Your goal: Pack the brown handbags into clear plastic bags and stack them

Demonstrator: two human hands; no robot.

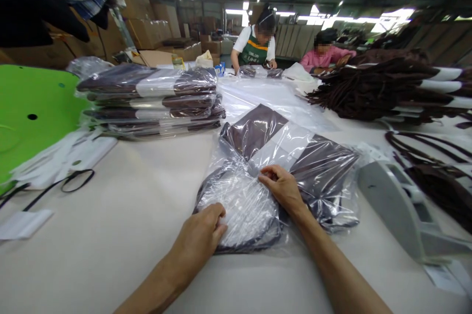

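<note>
Left hand (206, 225), right hand (283, 187) — both on clear plastic wrapping (245, 201).

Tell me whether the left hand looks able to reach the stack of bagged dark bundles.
Probably yes: the stack sits ahead and leftward of the left hand, and the way over the white tabletop looks free, though the hand is at the clear bag.

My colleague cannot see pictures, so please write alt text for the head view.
A left hand and right hand touch a clear plastic bag of folded brown cloth on a pale table. A stack of similar bags lies behind, to the left, and a brown pile to the right; two people work beyond.
</note>
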